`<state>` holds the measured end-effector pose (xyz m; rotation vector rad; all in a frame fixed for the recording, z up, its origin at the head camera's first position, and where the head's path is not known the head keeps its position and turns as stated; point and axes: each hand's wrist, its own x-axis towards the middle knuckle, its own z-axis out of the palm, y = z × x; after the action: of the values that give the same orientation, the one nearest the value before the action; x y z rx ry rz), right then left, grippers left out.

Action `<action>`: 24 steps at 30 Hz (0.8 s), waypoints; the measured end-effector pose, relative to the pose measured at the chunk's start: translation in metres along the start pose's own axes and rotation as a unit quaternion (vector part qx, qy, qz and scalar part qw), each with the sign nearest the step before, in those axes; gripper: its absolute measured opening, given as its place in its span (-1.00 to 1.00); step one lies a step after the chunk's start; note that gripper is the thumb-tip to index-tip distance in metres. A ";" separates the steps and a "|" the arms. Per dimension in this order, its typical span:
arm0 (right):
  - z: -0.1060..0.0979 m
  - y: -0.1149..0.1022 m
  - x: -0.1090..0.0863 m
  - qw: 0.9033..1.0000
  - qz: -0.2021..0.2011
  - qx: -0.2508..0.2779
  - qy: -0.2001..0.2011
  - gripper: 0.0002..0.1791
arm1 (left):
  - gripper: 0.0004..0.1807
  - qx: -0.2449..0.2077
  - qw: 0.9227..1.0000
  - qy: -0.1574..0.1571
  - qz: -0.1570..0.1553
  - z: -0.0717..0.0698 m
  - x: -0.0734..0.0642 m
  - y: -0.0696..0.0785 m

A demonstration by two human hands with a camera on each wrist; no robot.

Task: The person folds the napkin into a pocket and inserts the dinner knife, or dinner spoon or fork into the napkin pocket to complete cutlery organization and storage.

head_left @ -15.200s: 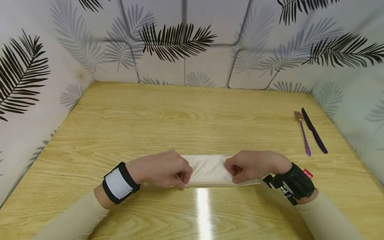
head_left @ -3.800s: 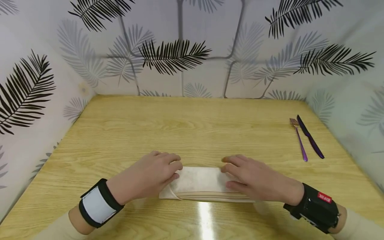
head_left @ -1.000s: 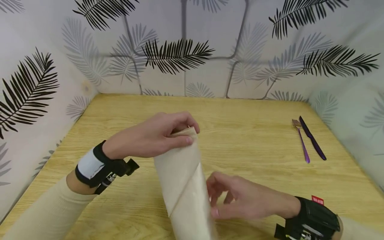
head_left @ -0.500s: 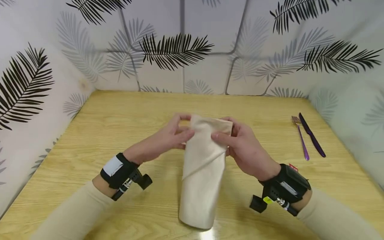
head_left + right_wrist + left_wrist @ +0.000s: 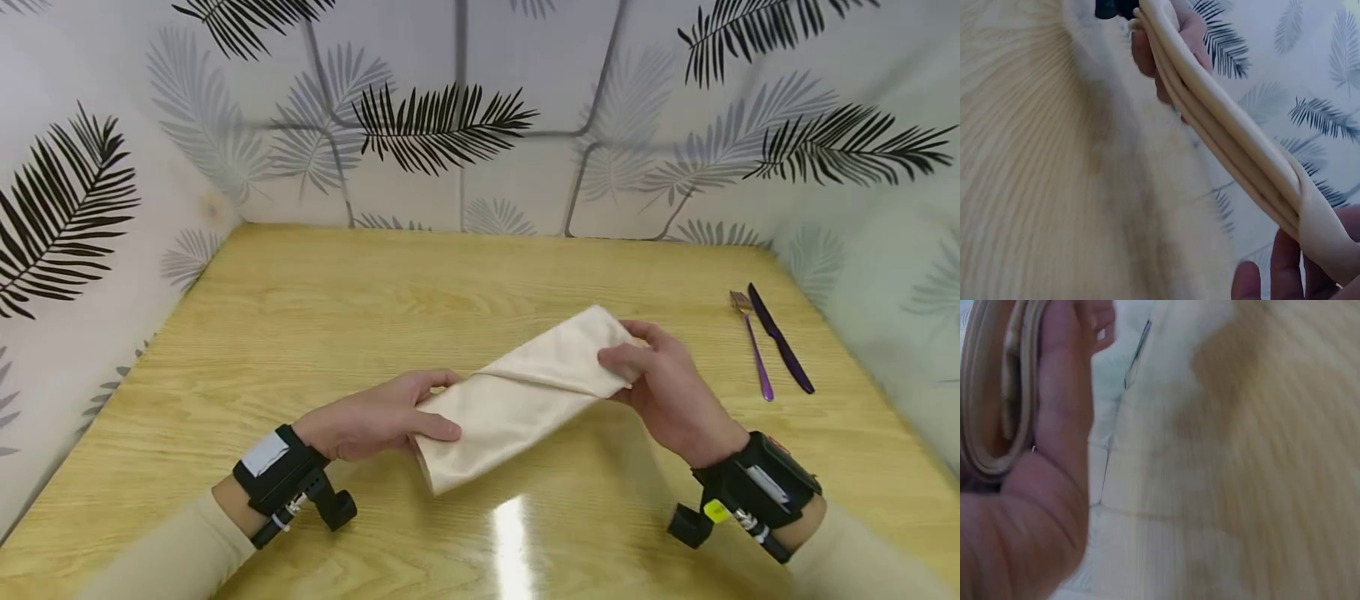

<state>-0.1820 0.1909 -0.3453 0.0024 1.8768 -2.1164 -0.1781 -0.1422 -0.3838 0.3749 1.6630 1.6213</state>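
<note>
A cream cloth napkin, folded into a long flat band with a slanting fold across its face, is held above the table in the head view. My left hand pinches its lower left end, thumb on top and fingers beneath. At the upper right end my right hand grips it the same way. Its stacked layers show edge-on along the napkin in the right wrist view. In the left wrist view the napkin's end curves in layers against the left palm.
On the right of the wooden table lie a purple fork and a dark purple knife, side by side. Leaf-patterned cloth hangs around the back and sides of the table.
The napkin lay flat, then was lifted and stood nearly upright. Now it is tilted sideways; my left hand has moved down to its lower end, and my right hand has shifted right.
</note>
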 end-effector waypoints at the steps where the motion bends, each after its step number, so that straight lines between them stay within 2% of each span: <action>1: -0.007 0.004 0.000 0.999 0.023 -0.027 -0.013 -0.29 | -0.26 0.011 1.000 0.022 -0.010 -0.004 -0.001 -0.001; 5: -0.025 0.020 0.000 0.985 0.105 -0.122 -0.070 -0.21 | -0.30 0.076 0.992 0.094 -0.033 -0.017 0.000 -0.004; 7: -0.028 0.026 -0.001 0.974 0.128 -0.165 -0.087 -0.24 | -0.36 0.129 0.983 0.127 -0.030 -0.017 0.001 -0.007; 9: -0.028 0.029 -0.001 0.965 0.135 -0.206 -0.094 -0.29 | -0.47 0.215 0.962 0.166 -0.013 -0.012 0.002 -0.009; 10: -0.027 0.030 -0.001 0.959 0.133 -0.232 -0.093 -0.32 | -0.53 0.265 0.946 0.187 -0.003 -0.008 0.001 -0.009; 11: -0.025 0.031 -0.001 0.953 0.130 -0.257 -0.091 -0.35 | -0.59 0.323 0.923 0.208 0.012 -0.003 0.000 -0.009; 12: -0.024 0.032 -0.001 0.947 0.125 -0.282 -0.090 -0.39 | -0.64 0.387 0.893 0.228 0.028 0.002 -0.001 -0.010; 13: -0.022 0.032 -0.001 0.940 0.118 -0.309 -0.088 -0.42 | -0.70 0.451 0.856 0.248 0.044 0.007 -0.001 -0.011; 15: -0.020 0.032 -0.002 0.916 0.101 -0.379 -0.082 -0.46 | -0.78 0.552 0.785 0.274 0.061 0.017 -0.002 -0.014; 16: -0.019 0.032 -0.003 0.902 0.091 -0.414 -0.083 -0.47 | -0.81 0.597 0.747 0.285 0.066 0.022 -0.002 -0.016; 17: -0.018 0.032 -0.005 0.883 0.075 -0.457 -0.082 -0.44 | -0.82 0.637 0.708 0.297 0.065 0.025 -0.002 -0.018; 18: -0.017 0.031 -0.007 0.857 0.056 -0.506 -0.080 -0.43 | -0.82 0.672 0.672 0.304 0.061 0.029 -0.001 -0.021; 19: -0.015 0.029 -0.010 0.824 0.031 -0.561 -0.075 -0.42 | -0.80 0.700 0.640 0.311 0.055 0.032 -0.001 -0.023; 21: -0.013 0.027 -0.016 0.747 -0.040 -0.660 -0.061 -0.42 | -0.75 0.742 0.586 0.323 0.047 0.038 0.001 -0.024; 22: -0.010 0.025 -0.017 0.705 -0.084 -0.702 -0.050 -0.40 | -0.71 0.758 0.562 0.327 0.047 0.040 0.001 -0.023; 23: -0.006 0.024 -0.019 0.663 -0.129 -0.737 -0.036 -0.37 | -0.64 0.770 0.545 0.327 0.048 0.043 0.002 -0.021; 24: -0.003 0.022 -0.020 0.631 -0.168 -0.757 -0.029 -0.36 | -0.56 0.780 0.534 0.321 0.055 0.046 0.003 -0.018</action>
<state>-0.1588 0.1957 -0.3633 -0.7857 3.0545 0.0126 -0.1435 -0.1098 -0.3968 0.7334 3.3526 -0.3518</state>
